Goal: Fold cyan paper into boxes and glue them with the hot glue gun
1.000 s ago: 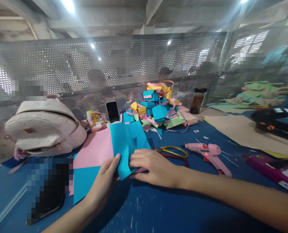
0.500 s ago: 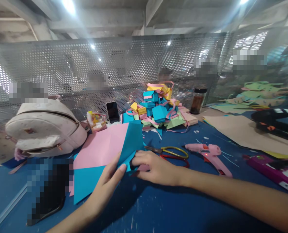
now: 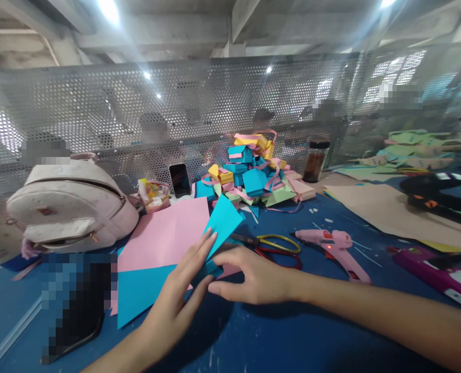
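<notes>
Between my two hands stands a folded piece of blue paper (image 3: 223,221), tilted up over the table. My left hand (image 3: 182,285) grips its near side, fingers along the left face and thumb below. Reaching in from the right, my right hand (image 3: 254,277) closes on the paper's lower part; its fingertips are partly hidden behind the fold. Under and behind my left hand lie a pink sheet (image 3: 164,228) and a blue sheet (image 3: 143,290), overlapping. Scissors (image 3: 279,243) with yellow and red handles lie just beyond my right hand.
A pink glue gun (image 3: 333,246) with a lit red light lies right of the scissors. Behind is a pile of coloured paper boxes (image 3: 254,176) beside a dark jar (image 3: 316,163). A white backpack (image 3: 75,202) and phone (image 3: 179,180) stand left; a purple tool (image 3: 432,272) lies right.
The blue paper has turned and now shows a lighter face leaning right. My left fingers have moved up onto it, and my right hand's thumb has shifted slightly left.
</notes>
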`<state>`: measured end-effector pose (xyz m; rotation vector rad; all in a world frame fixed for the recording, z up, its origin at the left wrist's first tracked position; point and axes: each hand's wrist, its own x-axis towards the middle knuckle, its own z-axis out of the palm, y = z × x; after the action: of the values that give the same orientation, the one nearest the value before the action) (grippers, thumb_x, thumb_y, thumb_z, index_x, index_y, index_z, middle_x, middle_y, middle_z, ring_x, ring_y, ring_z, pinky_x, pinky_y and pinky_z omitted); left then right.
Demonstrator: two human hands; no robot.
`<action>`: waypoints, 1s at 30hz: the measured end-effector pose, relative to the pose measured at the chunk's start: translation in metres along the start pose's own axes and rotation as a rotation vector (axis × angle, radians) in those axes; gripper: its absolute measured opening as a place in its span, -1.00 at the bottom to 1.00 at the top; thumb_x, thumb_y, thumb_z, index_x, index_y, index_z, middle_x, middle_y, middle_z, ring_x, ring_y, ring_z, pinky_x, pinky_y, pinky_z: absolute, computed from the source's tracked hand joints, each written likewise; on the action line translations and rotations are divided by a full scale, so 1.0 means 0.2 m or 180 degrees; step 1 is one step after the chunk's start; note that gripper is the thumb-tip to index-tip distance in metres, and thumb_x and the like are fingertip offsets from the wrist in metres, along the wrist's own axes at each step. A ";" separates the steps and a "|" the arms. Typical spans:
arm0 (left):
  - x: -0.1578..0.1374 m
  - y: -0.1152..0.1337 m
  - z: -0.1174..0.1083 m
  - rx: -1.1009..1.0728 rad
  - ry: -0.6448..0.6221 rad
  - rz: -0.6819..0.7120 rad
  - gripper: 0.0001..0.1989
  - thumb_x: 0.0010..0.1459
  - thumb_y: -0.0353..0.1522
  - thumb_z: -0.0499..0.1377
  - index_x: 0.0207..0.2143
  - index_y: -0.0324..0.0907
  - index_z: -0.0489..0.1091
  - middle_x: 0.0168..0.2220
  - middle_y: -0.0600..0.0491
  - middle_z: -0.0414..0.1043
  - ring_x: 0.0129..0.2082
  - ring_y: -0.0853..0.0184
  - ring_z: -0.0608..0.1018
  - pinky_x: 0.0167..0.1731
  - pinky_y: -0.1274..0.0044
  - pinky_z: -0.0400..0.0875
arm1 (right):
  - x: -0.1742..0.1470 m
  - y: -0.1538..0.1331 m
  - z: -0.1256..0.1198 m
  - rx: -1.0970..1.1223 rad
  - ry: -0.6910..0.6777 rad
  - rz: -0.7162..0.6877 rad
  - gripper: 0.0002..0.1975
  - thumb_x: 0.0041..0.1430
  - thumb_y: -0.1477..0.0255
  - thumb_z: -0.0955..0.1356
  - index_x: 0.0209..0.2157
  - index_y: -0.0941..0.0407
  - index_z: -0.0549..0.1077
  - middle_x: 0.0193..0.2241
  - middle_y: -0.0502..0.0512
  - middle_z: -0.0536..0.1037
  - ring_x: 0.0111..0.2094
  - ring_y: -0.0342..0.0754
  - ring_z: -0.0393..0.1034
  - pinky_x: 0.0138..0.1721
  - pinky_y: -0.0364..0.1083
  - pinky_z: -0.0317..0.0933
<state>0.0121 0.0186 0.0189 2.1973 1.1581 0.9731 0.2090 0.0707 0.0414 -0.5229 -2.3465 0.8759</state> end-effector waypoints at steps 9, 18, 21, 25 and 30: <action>0.04 0.01 -0.04 0.0993 0.0030 0.0657 -0.30 0.22 -0.36 0.19 0.31 0.19 -0.05 0.34 0.06 0.07 0.30 0.11 0.19 0.29 0.12 -0.06 | 0.01 0.03 0.07 0.1338 0.0640 0.0808 -0.52 0.25 0.11 0.27 -0.64 0.12 0.34 -0.67 -0.10 0.16 -0.56 -0.17 0.10 -0.48 -0.15 0.17; 0.03 -0.01 -0.05 0.0389 0.0496 0.0440 -0.40 0.12 -0.40 0.30 0.19 0.09 0.27 0.15 0.05 0.41 0.13 0.12 0.45 0.18 0.27 0.25 | 0.01 0.04 0.05 0.1560 0.0888 0.1279 -0.65 0.22 0.16 0.31 -0.49 0.11 0.50 -0.54 0.01 0.47 -0.35 -0.01 0.36 -0.30 -0.06 0.23; 0.04 -0.01 -0.05 0.0221 0.0548 0.0242 -0.46 0.10 -0.37 0.30 0.15 0.06 0.34 0.13 0.04 0.43 0.12 0.11 0.45 0.19 0.27 0.23 | 0.02 0.05 0.05 0.1589 0.0893 0.1265 -0.65 0.21 0.15 0.32 -0.47 0.12 0.49 -0.54 0.00 0.46 -0.36 -0.03 0.35 -0.31 -0.06 0.21; 0.06 -0.03 -0.02 -0.0092 0.0699 -0.0494 -0.40 0.13 -0.26 0.27 0.22 0.05 0.23 0.27 0.03 0.23 0.28 0.08 0.23 0.24 0.21 0.11 | 0.02 0.09 0.05 0.1574 0.1077 0.1407 -0.65 0.19 0.14 0.33 -0.48 0.13 0.47 -0.55 -0.01 0.43 -0.39 -0.05 0.32 -0.34 -0.08 0.19; 0.04 -0.07 0.03 -0.0451 0.0624 -0.0932 -0.32 0.27 -0.14 0.09 0.34 0.09 -0.13 0.41 0.11 -0.25 0.38 0.15 -0.17 0.31 0.21 -0.21 | 0.02 0.10 0.07 0.1870 0.1155 0.1589 -0.68 0.16 0.16 0.36 -0.50 0.11 0.44 -0.55 -0.03 0.41 -0.40 -0.06 0.29 -0.35 -0.09 0.18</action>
<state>0.0127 0.0320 0.0082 1.7909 1.4057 1.1210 0.1991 0.0805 0.0202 -0.9311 -1.5447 1.4823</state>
